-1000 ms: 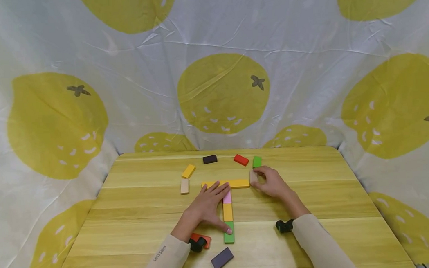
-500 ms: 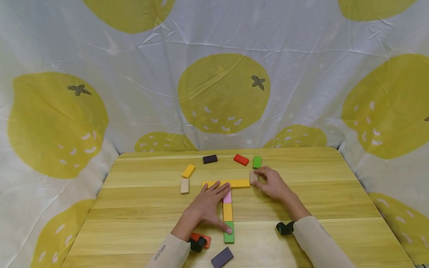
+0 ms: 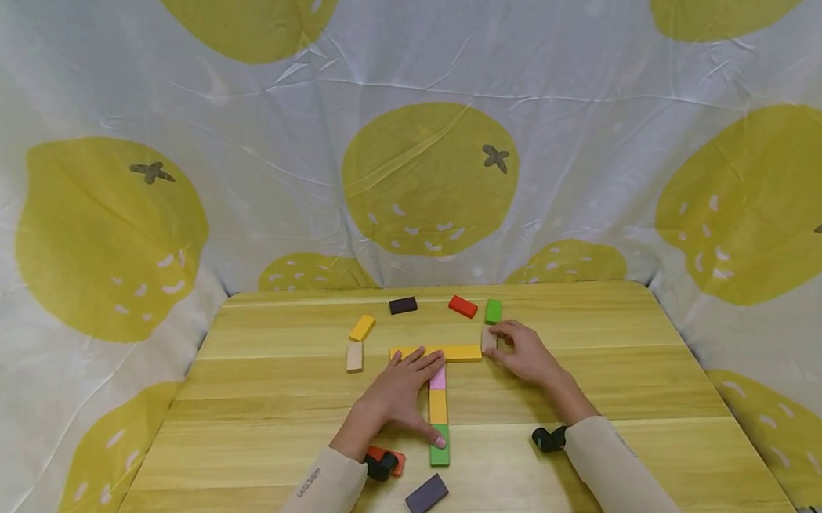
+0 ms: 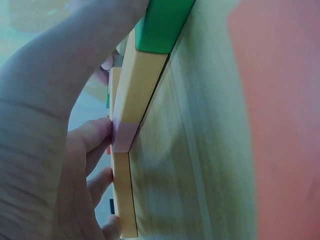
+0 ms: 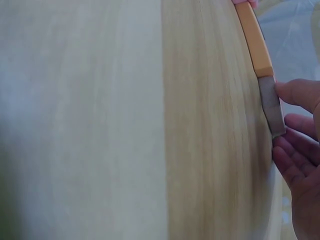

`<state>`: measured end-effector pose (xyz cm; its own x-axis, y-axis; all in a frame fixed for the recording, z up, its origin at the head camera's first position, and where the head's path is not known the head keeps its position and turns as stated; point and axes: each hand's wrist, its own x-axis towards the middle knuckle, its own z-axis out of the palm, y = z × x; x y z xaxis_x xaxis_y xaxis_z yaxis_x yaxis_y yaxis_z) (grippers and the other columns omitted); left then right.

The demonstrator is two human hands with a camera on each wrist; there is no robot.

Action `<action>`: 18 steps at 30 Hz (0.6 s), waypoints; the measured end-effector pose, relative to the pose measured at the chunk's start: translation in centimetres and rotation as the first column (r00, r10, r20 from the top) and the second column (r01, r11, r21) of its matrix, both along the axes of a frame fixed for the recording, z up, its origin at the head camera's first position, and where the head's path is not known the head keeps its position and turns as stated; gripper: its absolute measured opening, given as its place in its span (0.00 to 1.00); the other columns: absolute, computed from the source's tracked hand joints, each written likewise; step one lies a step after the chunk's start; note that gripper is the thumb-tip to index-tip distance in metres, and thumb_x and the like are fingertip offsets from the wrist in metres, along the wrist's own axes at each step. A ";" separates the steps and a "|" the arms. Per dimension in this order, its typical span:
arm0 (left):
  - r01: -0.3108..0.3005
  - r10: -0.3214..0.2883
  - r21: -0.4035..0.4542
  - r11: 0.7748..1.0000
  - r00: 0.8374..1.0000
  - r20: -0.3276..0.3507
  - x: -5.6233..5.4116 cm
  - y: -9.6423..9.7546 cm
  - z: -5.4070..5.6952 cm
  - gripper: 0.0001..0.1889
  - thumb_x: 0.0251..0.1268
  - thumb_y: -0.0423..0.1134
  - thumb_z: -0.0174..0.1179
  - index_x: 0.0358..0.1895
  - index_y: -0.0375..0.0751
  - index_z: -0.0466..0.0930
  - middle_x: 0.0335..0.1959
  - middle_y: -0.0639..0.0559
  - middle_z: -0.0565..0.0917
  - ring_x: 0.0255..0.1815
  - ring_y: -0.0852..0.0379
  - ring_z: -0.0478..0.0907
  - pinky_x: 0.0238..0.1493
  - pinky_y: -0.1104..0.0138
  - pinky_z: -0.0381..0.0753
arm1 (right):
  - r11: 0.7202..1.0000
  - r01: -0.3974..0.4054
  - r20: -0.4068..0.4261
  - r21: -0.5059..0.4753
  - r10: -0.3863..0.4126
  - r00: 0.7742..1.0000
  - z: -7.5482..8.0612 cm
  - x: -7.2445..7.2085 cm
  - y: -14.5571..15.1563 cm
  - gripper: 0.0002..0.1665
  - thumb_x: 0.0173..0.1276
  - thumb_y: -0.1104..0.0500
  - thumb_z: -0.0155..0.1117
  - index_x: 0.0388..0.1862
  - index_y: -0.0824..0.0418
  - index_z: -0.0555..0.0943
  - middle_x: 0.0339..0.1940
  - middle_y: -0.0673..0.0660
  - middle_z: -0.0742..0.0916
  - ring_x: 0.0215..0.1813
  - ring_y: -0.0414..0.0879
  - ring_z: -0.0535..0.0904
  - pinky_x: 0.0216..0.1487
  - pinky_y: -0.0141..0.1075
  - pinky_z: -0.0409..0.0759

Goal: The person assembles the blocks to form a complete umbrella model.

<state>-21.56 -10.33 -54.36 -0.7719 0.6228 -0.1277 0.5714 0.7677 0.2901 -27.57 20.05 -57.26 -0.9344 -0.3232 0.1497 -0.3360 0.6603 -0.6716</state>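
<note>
In the head view, my left hand lies with fingers spread. Its fingertips rest on a long yellow strip and near a pink block, and its thumb touches a green block. Between pink and green lies a yellow block, making a column below the strip. My right hand pinches a beige block at the strip's right end. From the right wrist, this block appears end to end with the strip, thumb on one side and fingers at its far end.
Behind the strip lie a dark block, a red block and a green block. Left of it are a yellow block and a beige block. Nearer are an orange-red block, partly hidden, and a purple-grey block.
The yellow strip, the pink block and the beige block have shifted very slightly to the right together with the hands. Both hands keep the same hold.
</note>
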 end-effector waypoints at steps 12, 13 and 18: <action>-0.003 0.003 0.013 1.000 1.000 -0.001 0.0 -0.1 -0.3 0.74 0.28 0.85 0.70 0.84 0.55 0.53 0.85 0.62 0.52 0.87 0.49 0.45 0.84 0.41 0.45 | 1.000 -0.003 -0.006 0.009 0.003 1.000 -0.3 -0.1 0.1 0.29 0.70 0.55 0.72 0.65 0.67 0.80 0.65 0.64 0.82 0.64 0.58 0.81 0.64 0.51 0.82; -0.003 0.003 0.015 1.000 1.000 0.001 0.1 -0.1 -0.3 0.74 0.28 0.85 0.70 0.84 0.55 0.53 0.85 0.62 0.52 0.87 0.49 0.45 0.84 0.41 0.45 | 1.000 -0.002 -0.009 0.010 0.002 1.000 -0.4 0.0 0.1 0.29 0.70 0.55 0.72 0.65 0.67 0.80 0.65 0.64 0.82 0.64 0.58 0.81 0.65 0.51 0.82; -0.007 0.007 0.016 1.000 1.000 0.000 0.0 0.0 -0.3 0.74 0.28 0.85 0.70 0.84 0.55 0.53 0.85 0.62 0.52 0.87 0.50 0.45 0.84 0.41 0.45 | 1.000 -0.003 -0.017 0.011 0.004 1.000 -0.4 0.1 0.2 0.29 0.71 0.54 0.70 0.67 0.66 0.78 0.66 0.65 0.82 0.67 0.59 0.79 0.67 0.52 0.80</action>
<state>-21.52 -10.36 -54.63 -0.7761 0.6195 -0.1181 0.5661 0.7668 0.3026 -27.44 20.21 -57.65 -0.9305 -0.3283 0.1623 -0.3499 0.6665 -0.6583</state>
